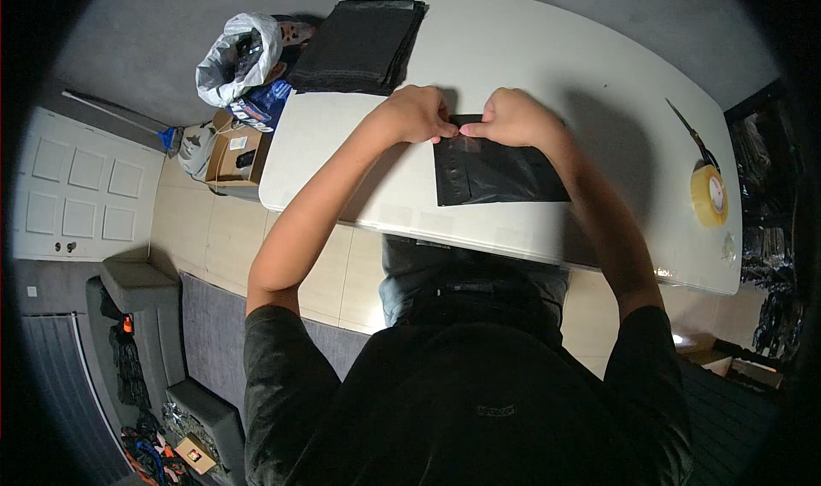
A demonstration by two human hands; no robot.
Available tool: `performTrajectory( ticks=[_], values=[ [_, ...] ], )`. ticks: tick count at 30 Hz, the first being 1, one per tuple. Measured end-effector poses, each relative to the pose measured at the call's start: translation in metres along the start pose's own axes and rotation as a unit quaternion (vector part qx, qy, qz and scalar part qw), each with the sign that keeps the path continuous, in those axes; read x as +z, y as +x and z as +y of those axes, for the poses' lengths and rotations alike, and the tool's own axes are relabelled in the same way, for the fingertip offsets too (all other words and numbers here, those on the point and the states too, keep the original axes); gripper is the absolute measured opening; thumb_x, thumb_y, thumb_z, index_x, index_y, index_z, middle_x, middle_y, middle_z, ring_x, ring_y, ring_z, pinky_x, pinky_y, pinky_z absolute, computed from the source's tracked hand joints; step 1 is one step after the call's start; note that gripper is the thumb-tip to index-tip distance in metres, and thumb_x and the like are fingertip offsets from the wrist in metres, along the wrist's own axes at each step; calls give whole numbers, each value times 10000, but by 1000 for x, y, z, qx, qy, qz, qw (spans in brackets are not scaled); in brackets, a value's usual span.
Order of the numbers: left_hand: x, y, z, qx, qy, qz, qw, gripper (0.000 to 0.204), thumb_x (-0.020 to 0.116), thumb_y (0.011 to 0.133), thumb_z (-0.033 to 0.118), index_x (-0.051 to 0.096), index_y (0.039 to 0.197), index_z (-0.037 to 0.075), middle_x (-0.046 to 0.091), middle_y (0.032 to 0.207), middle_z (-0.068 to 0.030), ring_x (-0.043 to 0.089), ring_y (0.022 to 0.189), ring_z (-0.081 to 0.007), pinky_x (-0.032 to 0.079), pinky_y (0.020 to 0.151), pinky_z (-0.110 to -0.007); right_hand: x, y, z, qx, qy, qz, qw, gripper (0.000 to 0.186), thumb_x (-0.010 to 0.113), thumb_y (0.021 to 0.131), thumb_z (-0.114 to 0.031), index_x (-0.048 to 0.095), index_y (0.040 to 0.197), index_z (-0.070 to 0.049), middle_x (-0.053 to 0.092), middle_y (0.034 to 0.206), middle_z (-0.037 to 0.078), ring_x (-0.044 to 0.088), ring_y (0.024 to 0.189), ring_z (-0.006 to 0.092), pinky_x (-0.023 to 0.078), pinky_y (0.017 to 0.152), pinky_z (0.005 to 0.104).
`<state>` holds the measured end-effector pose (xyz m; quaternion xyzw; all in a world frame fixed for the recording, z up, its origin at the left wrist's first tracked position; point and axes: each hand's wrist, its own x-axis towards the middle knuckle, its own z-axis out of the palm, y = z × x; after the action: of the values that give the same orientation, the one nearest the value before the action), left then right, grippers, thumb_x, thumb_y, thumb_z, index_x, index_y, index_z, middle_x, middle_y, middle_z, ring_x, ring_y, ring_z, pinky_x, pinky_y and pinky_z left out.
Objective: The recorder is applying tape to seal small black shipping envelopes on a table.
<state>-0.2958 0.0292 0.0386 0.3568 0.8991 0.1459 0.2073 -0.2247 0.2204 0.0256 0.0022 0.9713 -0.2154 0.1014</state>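
A flat black plastic mailing bag lies on the white table close to its front edge. My left hand is closed in a pinch at the bag's far edge, near its upper left corner. Beside it my right hand pinches the same edge, its thumb pointing at the left fingertips. A small shiny patch shows on the bag just below my fingertips; I cannot tell whether it is clear tape. What exactly lies between the fingertips is partly hidden.
A stack of black plastic bags sits at the table's far left. Scissors and a roll of yellowish tape lie at the right end. Left of the table stand a white plastic sack and a cardboard box.
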Motion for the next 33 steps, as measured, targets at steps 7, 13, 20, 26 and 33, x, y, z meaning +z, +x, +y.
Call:
performTrajectory(
  ticks=[7,13,20,26,33],
  values=[
    [-2,-3,-11,-16,-18,-8,1000,411,832,792,434,778,871,34,735,729,-114,723,746,-254,552,748,-371,3,1,24,-16,15,36,999,559,860,748,-533,716,732,7,659,635,125,626,584,214,508,570,374],
    [4,-24,-3,83,-111,88,986,298,846,824,272,724,822,1,671,666,-98,656,658,-165,519,660,-334,4,5,43,-59,106,33,992,558,828,790,-547,718,759,-1,645,607,75,576,543,160,467,531,331],
    [18,-46,0,237,-75,250,936,304,753,826,88,684,1107,-5,707,1040,-214,704,787,-342,562,796,-399,-7,-17,33,-78,111,112,984,331,823,861,-322,682,818,-26,573,609,7,506,598,83,427,565,293],
    [5,-57,3,148,-105,132,974,660,768,781,35,527,1395,8,649,1235,-221,697,839,-253,557,748,-349,-13,-42,26,-281,-9,268,921,394,833,806,-184,666,1124,-23,666,1072,118,627,1009,242,499,894,363],
    [25,-35,6,125,-146,172,966,890,925,662,208,480,1409,19,715,975,-218,714,838,-320,562,772,-390,2,-27,24,-215,29,216,952,439,830,790,-147,689,1185,-18,701,1076,166,668,977,292,525,914,377]
  ],
)
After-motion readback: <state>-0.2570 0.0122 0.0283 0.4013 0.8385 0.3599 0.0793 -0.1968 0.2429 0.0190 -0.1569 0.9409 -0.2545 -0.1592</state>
